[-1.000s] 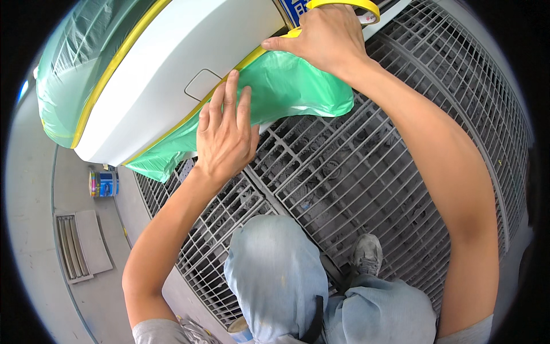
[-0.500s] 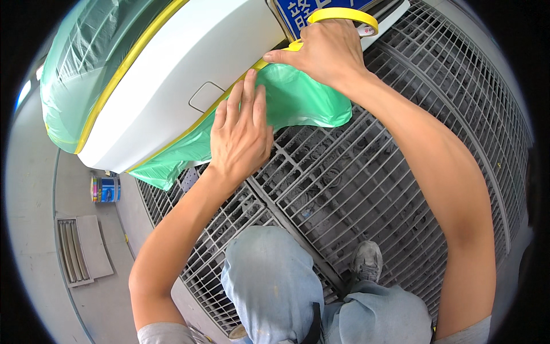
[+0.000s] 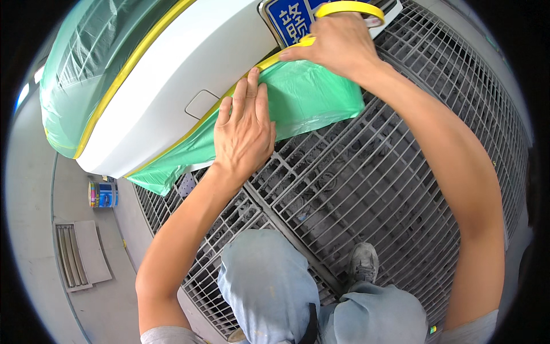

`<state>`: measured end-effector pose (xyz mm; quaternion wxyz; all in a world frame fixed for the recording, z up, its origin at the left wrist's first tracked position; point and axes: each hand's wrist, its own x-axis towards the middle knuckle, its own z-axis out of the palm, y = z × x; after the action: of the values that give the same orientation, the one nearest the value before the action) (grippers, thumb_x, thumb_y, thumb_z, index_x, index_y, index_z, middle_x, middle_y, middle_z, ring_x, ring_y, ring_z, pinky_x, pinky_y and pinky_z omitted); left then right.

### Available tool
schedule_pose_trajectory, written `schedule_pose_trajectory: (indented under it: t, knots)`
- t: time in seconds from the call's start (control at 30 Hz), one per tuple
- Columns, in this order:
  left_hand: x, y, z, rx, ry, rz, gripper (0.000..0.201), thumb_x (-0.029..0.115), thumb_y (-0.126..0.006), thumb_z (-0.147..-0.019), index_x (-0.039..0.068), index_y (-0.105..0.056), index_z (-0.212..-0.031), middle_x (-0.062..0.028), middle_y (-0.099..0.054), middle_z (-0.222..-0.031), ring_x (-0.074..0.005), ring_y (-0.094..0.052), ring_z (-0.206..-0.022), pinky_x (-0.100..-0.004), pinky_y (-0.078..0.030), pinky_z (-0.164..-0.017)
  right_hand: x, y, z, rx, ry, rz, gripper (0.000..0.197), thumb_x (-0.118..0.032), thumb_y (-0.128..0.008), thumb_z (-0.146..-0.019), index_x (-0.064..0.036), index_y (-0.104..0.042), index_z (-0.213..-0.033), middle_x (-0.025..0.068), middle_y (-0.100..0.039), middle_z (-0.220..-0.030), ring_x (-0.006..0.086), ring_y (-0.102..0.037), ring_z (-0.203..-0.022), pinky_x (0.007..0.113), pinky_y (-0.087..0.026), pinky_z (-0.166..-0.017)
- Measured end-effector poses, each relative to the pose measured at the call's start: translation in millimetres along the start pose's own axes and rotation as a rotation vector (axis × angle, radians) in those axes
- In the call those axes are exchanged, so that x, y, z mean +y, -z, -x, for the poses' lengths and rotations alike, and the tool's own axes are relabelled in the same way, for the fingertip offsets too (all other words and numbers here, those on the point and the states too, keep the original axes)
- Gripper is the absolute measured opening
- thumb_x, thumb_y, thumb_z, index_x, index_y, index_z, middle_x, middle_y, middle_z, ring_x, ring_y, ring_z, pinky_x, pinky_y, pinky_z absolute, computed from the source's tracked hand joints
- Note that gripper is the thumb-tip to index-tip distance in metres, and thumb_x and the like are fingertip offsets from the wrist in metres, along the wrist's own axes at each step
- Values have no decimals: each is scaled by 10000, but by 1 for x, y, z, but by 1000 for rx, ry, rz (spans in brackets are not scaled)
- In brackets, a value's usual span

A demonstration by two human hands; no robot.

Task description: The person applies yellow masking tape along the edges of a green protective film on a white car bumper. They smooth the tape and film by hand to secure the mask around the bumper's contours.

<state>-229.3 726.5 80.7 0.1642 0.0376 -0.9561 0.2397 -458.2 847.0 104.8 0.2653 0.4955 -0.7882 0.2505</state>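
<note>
Blue can (image 3: 104, 195) near metal grating (image 3: 366, 183)

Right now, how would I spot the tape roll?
Start at the large white panel, upper left. Follow the green sheet below it to the right hand. At its knuckles is the tape roll: a yellow ring, unlike the flat yellow strips.

At one o'clock, the right hand (image 3: 342, 45) hides from us part of the yellow tape roll (image 3: 350, 7) and blue plate (image 3: 291, 23); at eleven, we see the white panel (image 3: 189, 66) cropped by the top edge.
</note>
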Motion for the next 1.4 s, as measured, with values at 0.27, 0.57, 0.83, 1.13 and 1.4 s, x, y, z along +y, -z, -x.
schedule_pose_trajectory:
  t: [0.27, 0.57, 0.83, 1.13, 1.4]
  knots:
    - [4, -4, -8, 7, -20, 7, 664, 247, -686, -866, -66, -510, -1424, -237, -357, -1649, -329, -362, -1487, -429, -369, -1116, 12, 3, -4, -86, -171, 0, 745, -685, -831, -713, 45, -702, -636, 181, -646, -621, 346, -670, -655, 450, -534, -716]
    - [13, -13, -30, 42, -31, 24, 637, 210, -695, -843, -85, -510, -1377, -268, -373, -1624, -360, -395, -1455, -441, -376, -1119, 12, -6, -5, 16, -153, -8, 758, -703, -840, -701, 23, -664, -574, 155, -643, -596, 341, -675, -628, 439, -549, -710]
    - [19, -19, -42, 51, -20, 23, 665, 200, -741, -806, -73, -488, -1357, -280, -346, -1625, -393, -369, -1468, -498, -368, -1142, 10, -3, -5, -2, -168, -24, 730, -674, -853, -705, 20, -666, -572, 143, -647, -601, 332, -684, -638, 438, -551, -702]
    - [30, -21, -54, 117, -4, 97, 501, 102, -650, -805, -115, -530, -1240, -334, -384, -1593, -389, -429, -1421, -441, -394, -1094, 6, 3, -1, 76, -88, -39, 645, -610, -865, -714, 9, -702, -639, 147, -672, -644, 337, -676, -658, 453, -540, -744]
    - [32, -25, -54, 37, 14, 115, 661, 212, -770, -811, -108, -513, -1330, -342, -294, -1639, -426, -390, -1444, -521, -394, -1112, 15, 6, 3, -72, -134, -77, 629, -591, -867, -722, 8, -696, -632, 149, -642, -622, 323, -659, -644, 438, -523, -698]
